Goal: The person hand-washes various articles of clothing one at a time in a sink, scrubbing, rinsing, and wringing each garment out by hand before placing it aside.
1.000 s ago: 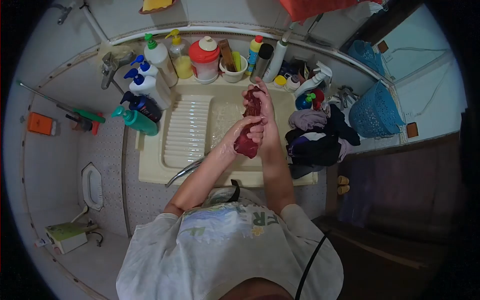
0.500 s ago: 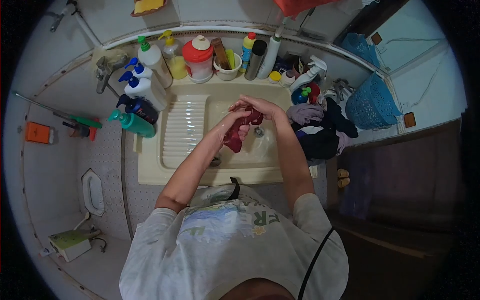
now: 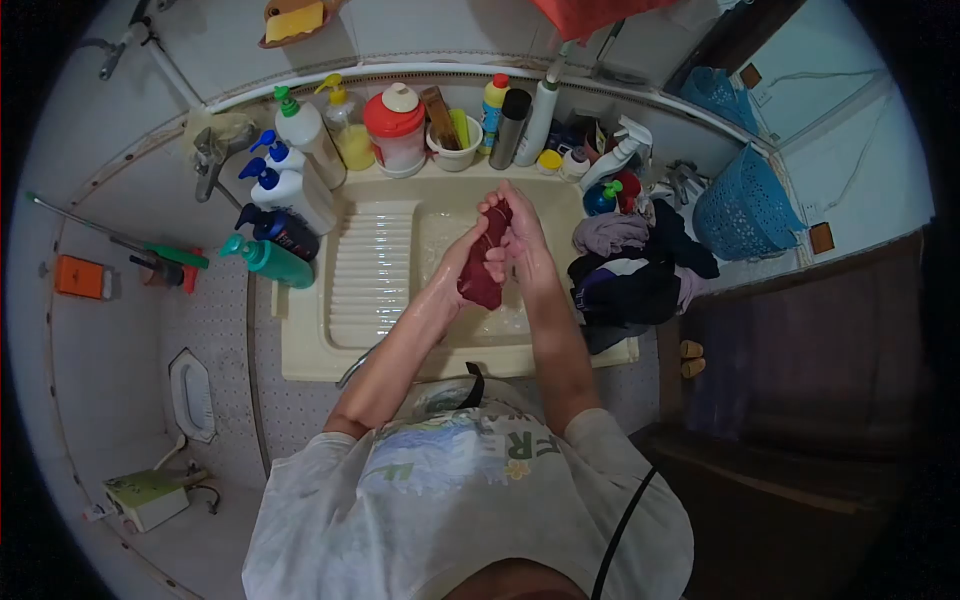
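Note:
A wet, dark red cloth [image 3: 480, 283] is bunched between my two hands above the cream sink [image 3: 440, 358]. My left hand [image 3: 470, 252] is closed round its lower part, and a loose end hangs below the fingers. Slightly higher and to the right, my right hand [image 3: 518, 222] grips the upper part of the cloth. The hands are close together over the basin, right of the ribbed washboard [image 3: 370, 270]. Part of the metal tap by the front edge shows beside my left forearm.
Pump bottles [image 3: 275, 262] line the left side of the sink. A red-lidded container [image 3: 397, 130], a white cup [image 3: 455, 155] and several bottles stand along the back. Piled dark and mauve clothes [image 3: 630, 285] lie at the right, near a blue basket [image 3: 745, 212].
Both hands moved left from their place one second ago. Since half a second ago, my right hand has turned more upright and closed round the upper cloth.

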Demonstrator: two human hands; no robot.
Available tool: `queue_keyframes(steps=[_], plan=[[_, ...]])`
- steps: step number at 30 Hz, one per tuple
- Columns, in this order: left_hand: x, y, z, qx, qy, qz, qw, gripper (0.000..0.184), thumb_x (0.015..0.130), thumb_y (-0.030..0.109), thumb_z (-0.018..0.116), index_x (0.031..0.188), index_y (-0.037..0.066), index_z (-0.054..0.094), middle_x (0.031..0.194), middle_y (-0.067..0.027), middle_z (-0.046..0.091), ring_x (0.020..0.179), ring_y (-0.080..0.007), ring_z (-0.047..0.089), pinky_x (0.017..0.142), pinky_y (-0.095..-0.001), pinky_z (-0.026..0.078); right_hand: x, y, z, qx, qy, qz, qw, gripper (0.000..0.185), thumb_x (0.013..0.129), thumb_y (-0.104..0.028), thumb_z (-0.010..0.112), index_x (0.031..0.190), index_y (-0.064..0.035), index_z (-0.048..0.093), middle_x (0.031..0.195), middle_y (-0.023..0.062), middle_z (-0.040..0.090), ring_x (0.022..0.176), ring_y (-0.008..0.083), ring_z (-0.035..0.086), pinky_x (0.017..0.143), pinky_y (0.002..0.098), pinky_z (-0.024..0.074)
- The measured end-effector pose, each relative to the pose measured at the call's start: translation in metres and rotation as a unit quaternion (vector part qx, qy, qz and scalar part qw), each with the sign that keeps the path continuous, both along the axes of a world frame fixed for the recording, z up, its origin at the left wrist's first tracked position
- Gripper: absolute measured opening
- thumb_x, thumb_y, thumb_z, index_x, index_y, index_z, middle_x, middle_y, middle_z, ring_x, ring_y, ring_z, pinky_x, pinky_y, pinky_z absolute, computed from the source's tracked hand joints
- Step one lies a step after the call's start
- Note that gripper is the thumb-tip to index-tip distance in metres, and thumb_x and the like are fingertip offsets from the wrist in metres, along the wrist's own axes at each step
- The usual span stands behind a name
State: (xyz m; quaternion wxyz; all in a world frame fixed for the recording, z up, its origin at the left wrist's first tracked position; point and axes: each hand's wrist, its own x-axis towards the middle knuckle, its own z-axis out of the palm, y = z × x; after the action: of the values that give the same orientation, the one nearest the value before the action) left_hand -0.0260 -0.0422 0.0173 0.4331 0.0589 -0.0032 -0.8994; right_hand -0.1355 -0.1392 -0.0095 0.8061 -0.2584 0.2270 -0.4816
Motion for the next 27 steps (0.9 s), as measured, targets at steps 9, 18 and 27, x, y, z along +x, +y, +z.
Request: queue_keyframes(steps=[9, 18, 27], plan=[[-0.028, -0.01, -0.019, -0.197, -0.8, 0.232, 0.518, 0.042, 0.094, 0.038, 0.038, 0.104, -0.003, 0.042, 0.085, -0.0249, 0.058, 0.078, -0.0402, 0.057, 0.07, -0.0471, 0.043, 0.031, -0.012, 0.017, -0.062, 0.331, -0.101, 0.936, 0.019, 0.082, -0.02, 0.063, 0.074, -0.0065, 0.052, 0.062, 0.0021, 0.051, 0.053, 0.0144, 0.051, 0.048, 0.0277, 0.0421], [-0.045, 0.004, 0.031, 0.093, -0.064, 0.155, 0.981, 0.062, 0.088, 0.061, 0.032, 0.123, 0.013, 0.049, 0.124, -0.0102, 0.051, 0.115, -0.0261, 0.047, 0.1, -0.0409, 0.033, -0.001, -0.002, 0.062, 0.018, -0.218, 0.062, 0.974, 0.03, 0.09, -0.026, 0.049, 0.064, -0.0139, 0.043, 0.059, -0.0019, 0.041, 0.054, 0.0113, 0.04, 0.045, 0.0245, 0.0347], [-0.009, -0.035, -0.001, 0.3, -0.175, 0.211, 0.914, 0.034, 0.084, 0.043, 0.058, 0.094, 0.011, 0.053, 0.088, -0.0082, 0.06, 0.088, -0.0267, 0.057, 0.084, -0.0432, 0.045, -0.012, 0.013, 0.036, -0.086, -0.425, 0.062, 0.899, 0.032, 0.092, -0.029, 0.042, 0.064, -0.0123, 0.042, 0.059, -0.0011, 0.038, 0.055, 0.0142, 0.04, 0.052, 0.0306, 0.0395]])
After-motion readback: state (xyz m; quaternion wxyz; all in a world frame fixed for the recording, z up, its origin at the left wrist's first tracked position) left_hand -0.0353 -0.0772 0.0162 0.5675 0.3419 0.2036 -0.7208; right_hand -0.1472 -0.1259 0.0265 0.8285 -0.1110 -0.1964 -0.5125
